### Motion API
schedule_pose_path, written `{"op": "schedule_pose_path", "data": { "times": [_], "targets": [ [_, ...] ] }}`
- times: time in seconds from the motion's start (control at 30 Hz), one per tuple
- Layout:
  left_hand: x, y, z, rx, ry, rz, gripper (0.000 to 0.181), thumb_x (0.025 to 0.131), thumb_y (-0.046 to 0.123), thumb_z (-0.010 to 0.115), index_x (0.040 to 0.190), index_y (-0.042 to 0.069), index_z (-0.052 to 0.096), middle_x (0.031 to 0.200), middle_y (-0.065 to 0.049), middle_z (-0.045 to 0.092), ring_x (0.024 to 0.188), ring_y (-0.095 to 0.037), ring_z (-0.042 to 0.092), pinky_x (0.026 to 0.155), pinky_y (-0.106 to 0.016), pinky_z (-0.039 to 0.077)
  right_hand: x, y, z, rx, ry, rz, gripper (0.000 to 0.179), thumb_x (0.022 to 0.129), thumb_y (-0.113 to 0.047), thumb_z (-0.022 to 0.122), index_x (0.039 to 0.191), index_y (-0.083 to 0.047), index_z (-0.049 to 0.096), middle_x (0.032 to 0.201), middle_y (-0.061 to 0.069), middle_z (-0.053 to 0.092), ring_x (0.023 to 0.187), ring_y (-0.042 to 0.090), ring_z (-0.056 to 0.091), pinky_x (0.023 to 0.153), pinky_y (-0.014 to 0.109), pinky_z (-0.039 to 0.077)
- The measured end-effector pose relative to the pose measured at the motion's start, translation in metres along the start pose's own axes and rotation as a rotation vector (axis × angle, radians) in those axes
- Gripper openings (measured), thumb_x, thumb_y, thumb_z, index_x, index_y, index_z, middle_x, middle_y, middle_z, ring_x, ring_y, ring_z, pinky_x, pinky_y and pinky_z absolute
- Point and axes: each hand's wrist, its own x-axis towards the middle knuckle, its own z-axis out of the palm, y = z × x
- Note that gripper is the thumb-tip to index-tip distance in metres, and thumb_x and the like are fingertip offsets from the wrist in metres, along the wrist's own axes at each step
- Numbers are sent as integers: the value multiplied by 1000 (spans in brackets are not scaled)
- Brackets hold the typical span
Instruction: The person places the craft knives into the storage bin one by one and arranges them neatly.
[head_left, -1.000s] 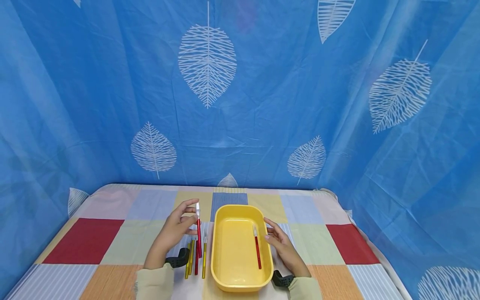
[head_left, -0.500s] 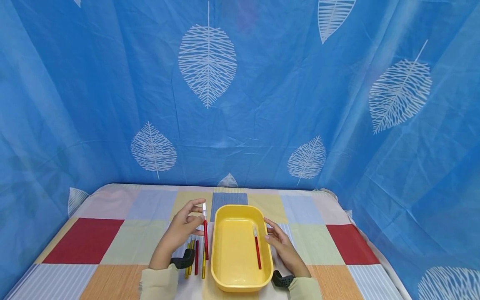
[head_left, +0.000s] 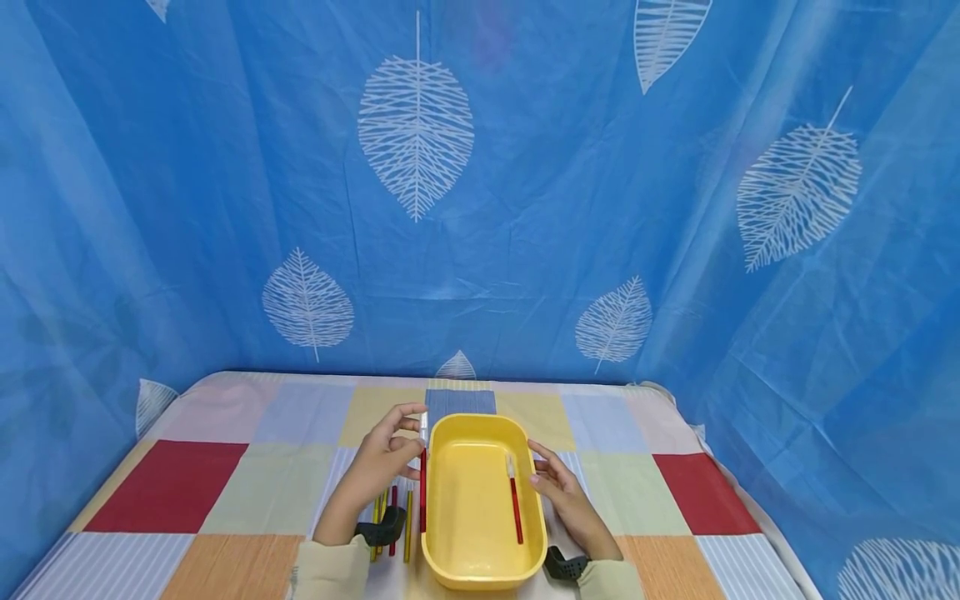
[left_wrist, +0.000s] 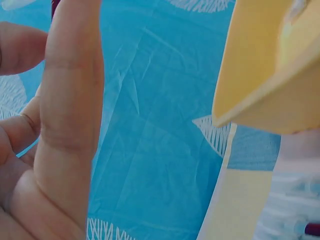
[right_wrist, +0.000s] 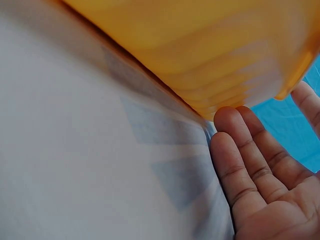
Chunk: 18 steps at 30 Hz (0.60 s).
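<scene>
My left hand (head_left: 378, 467) pinches a slim red craft knife (head_left: 423, 492) with a whitish clear cap, held upright at the left rim of a yellow tray (head_left: 480, 573). In the left wrist view only a dark red sliver of the knife shows behind a finger (left_wrist: 70, 100). My right hand (head_left: 570, 500) touches the tray's right side. The right wrist view shows its fairly straight fingers (right_wrist: 232, 155) against the outer wall. Another red craft knife (head_left: 516, 508) lies inside the tray, towards its right wall.
Left of the tray, partly behind my left wrist, lie several gold craft knives (head_left: 408, 525) and a red one (head_left: 393, 500). A patchwork cloth (head_left: 277, 483) covers the table. A blue leaf-print curtain (head_left: 510, 208) hangs behind and at both sides.
My left hand has moved right with the red craft knife, from above the row of knives to the tray's left rim. The right hand and the tray have stayed put.
</scene>
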Motion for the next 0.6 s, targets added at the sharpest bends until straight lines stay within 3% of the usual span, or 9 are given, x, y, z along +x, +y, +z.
{"op": "schedule_pose_path", "data": {
  "times": [0.1, 0.3, 0.6],
  "targets": [
    [1, 2, 4, -4, 10, 0, 45, 95, 5, 58, 138, 14, 51, 123, -22, 54, 86, -31, 65, 62, -38, 60, 0, 0, -1, -5, 4, -2, 57, 101, -15, 56, 154, -11, 36, 135, 24, 50, 119, 29, 53, 98, 26, 45],
    [1, 4, 13, -9, 36, 4, 43, 94, 4, 59, 135, 12, 53, 120, -23, 55, 82, -27, 66, 60, -37, 60, 1, 2, 0, -15, 15, 3, 56, 101, -17, 57, 154, -13, 37, 133, 23, 52, 118, 29, 54, 97, 27, 46],
    [4, 3, 28, -31, -58, 37, 45, 98, 7, 59, 141, 11, 47, 120, -20, 51, 84, -23, 65, 65, -38, 61, -1, -1, 1, -3, 9, 1, 56, 101, -16, 55, 154, -11, 36, 135, 24, 50, 120, 31, 53, 97, 27, 46]
  ]
}}
